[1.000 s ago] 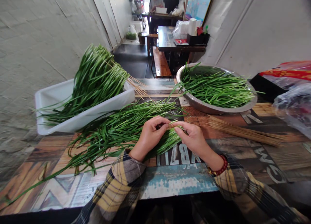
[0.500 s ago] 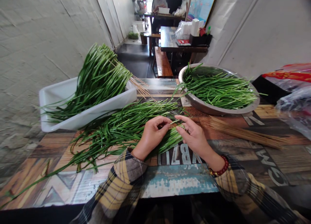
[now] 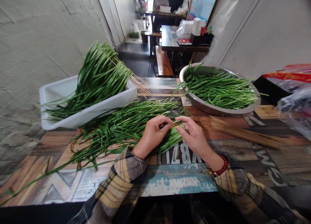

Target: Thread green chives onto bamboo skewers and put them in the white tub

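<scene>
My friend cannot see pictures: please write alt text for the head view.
A left hand pinches a green stalk, right hand close by, over loose greens; beyond stand a white tray and a steel bowl, both holding more.

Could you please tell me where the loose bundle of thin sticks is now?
In the head view, the bundle of thin sticks lies on the tabletop to the right of the right hand, just nearer the person than the metal bowl.
</scene>
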{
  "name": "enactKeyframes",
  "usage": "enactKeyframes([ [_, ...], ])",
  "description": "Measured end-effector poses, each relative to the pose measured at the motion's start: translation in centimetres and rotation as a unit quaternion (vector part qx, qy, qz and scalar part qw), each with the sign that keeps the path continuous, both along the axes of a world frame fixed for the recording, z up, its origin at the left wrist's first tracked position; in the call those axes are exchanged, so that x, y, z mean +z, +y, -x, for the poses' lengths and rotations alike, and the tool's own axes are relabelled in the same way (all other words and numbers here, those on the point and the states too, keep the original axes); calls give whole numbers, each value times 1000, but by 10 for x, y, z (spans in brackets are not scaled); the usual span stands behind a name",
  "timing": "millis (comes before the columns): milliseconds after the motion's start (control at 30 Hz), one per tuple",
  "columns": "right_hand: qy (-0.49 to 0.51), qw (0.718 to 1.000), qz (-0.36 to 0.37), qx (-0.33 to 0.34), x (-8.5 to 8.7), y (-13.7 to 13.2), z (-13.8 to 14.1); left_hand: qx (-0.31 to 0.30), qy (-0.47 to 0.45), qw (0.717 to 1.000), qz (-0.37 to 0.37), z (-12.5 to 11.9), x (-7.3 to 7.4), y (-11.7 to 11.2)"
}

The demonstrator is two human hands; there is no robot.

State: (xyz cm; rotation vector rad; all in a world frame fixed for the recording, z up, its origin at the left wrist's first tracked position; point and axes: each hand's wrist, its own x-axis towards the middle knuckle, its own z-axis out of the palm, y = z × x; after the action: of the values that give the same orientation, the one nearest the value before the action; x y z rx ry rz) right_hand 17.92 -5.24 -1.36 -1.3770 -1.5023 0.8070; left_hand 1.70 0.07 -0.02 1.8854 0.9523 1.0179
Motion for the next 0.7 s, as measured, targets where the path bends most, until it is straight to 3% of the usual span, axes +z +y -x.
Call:
enactKeyframes([
  [300, -11, 999, -5, -33, -6, 5, 0, -60, 34, 998, -12, 1, 4, 0],
  [433, 40, 999, 7, 10, -4, 4, -1, -52, 39, 998, 27, 2, 6, 0],
  [600, 90, 995, 0, 53, 2, 5, -5, -100, 58, 991, 62, 3, 6, 1],
  [700, 98, 994, -24, 46, 4, 9, -13, -71, 60, 991, 98, 7, 7, 4],
])
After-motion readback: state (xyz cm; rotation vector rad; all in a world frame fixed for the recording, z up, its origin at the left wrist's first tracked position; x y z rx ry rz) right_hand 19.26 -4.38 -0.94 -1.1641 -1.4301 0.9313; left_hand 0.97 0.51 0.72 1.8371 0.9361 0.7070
